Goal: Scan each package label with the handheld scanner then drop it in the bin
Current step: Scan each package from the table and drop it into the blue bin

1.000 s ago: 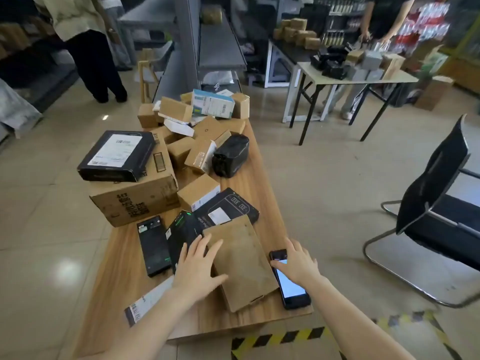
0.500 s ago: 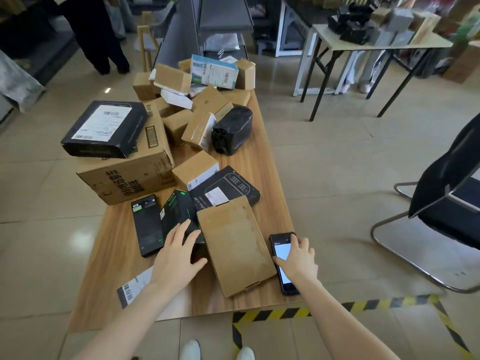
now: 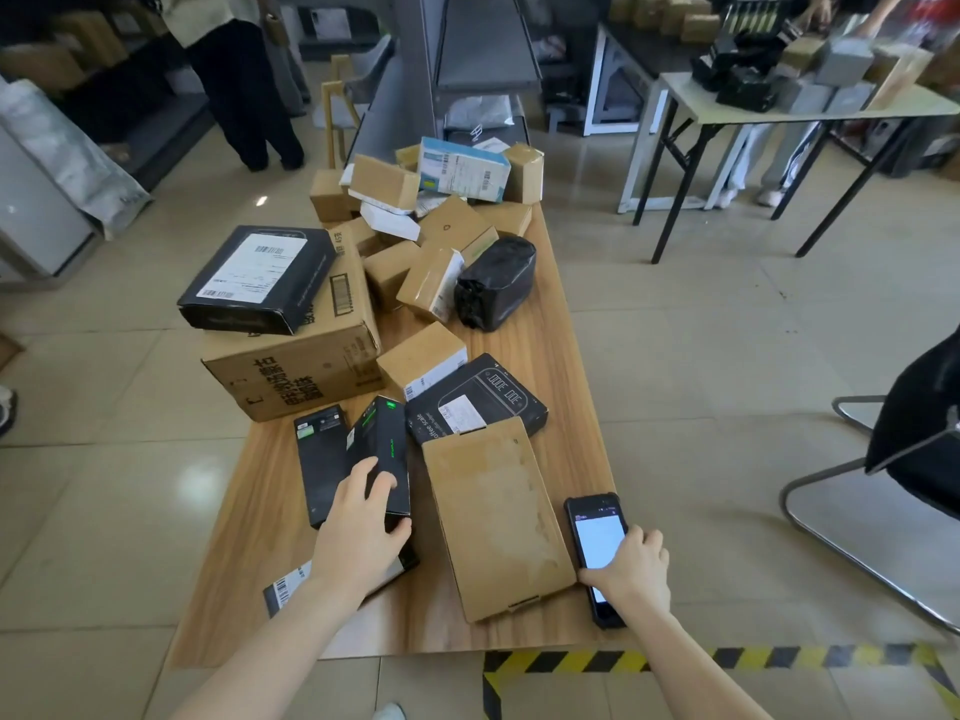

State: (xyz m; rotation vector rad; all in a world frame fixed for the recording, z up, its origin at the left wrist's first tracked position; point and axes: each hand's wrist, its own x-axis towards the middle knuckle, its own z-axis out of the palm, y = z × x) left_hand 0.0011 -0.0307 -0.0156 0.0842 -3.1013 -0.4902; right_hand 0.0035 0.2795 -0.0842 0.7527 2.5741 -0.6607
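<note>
**Left Hand on a Black Box, Right Hand on the Scanner**

The person's left hand [image 3: 358,532] lay over a slim black box [image 3: 382,444] with green print. Its fingers [image 3: 363,472] curled across the top face and the thumb pressed the near right-hand edge, so the box was held in a narrow grasp. Just left of those fingers, touching the held box, sat a second black box [image 3: 318,459]. Below the wrist, a flat labelled package [image 3: 283,589] poked out from under the forearm. Close to the right of the thumb lay a flat cardboard package [image 3: 493,517].

The right hand [image 3: 631,571] gripped the handheld scanner [image 3: 597,537] (a phone-shaped device, its screen lit white). The scanner lay flat on the wooden table [image 3: 566,366]. The fingers draped over its right side and lower screen, and the thumb sat at its left side, next to the cardboard package.

Beyond the left fingertips stood a large carton [image 3: 296,366], and on it rested a black parcel with a white label [image 3: 260,278]. Beyond the cardboard package, partly under its far edge, lay a coffee-scale box [image 3: 483,392]. Farther off, a black wrapped bundle [image 3: 496,291] leaned against a heap of small brown boxes [image 3: 423,358]. A black chair [image 3: 914,449] stood well to the right of the right hand, and striped floor tape [image 3: 597,662] ran beneath that forearm.
</note>
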